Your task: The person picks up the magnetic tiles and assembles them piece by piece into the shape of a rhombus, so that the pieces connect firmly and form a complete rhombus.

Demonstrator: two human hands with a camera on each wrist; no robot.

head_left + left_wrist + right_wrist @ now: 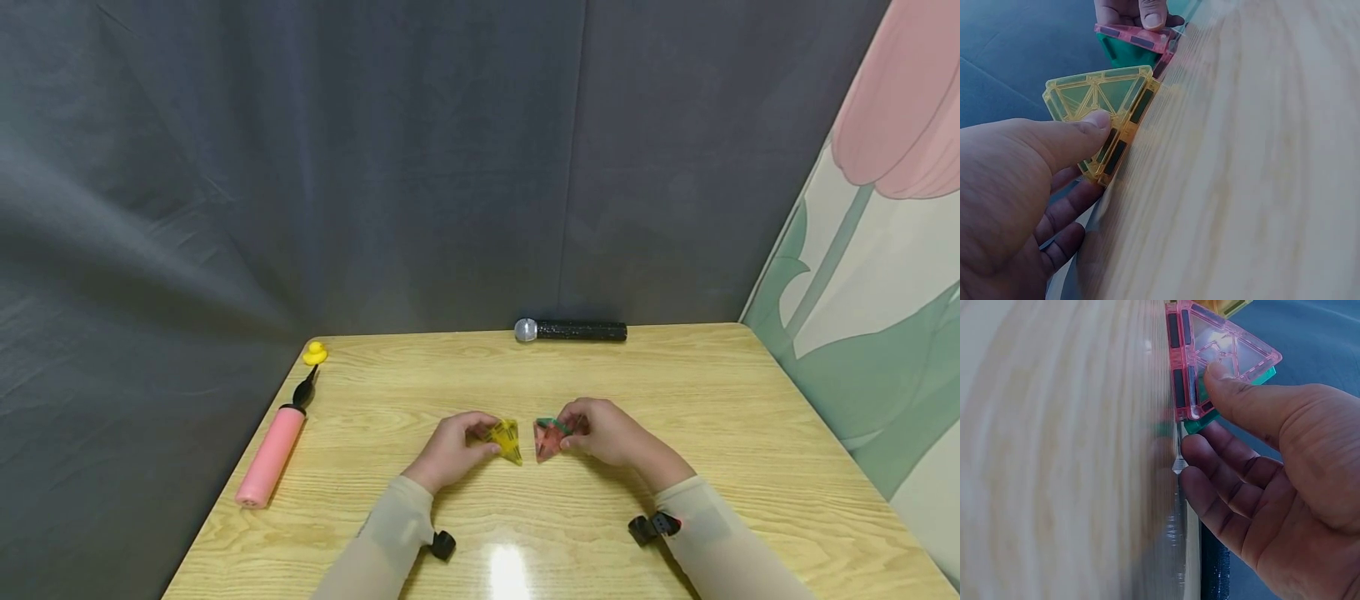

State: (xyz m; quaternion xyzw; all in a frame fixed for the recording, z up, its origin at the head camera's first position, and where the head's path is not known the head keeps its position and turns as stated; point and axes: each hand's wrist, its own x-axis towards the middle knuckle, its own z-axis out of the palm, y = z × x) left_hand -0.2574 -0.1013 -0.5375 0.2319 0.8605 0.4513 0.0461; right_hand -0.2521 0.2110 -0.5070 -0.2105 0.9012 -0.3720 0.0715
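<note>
Yellow see-through triangular magnetic tiles (pixel 507 442), joined at an angle, stand low over the table. My left hand (pixel 453 450) pinches them, its thumb flat on the near face in the left wrist view. Facing them across a narrow gap are pink-red triangular magnetic tiles (pixel 1235 350) with a green tile (pixel 1264 376) behind. My right hand (pixel 603 432) pinches this group between thumb and fingers, the other fingers loosely bent by the tabletop. Dark magnet strips show along the edges of both groups.
At the back edge of the wooden table (pixel 675 375) lies a black microphone (pixel 581 331) with a silver head. A yellow rubber duck (pixel 316 353) sits at the far left corner. Below it along the left edge lies a pink hand pump (pixel 273 454) with a black nozzle.
</note>
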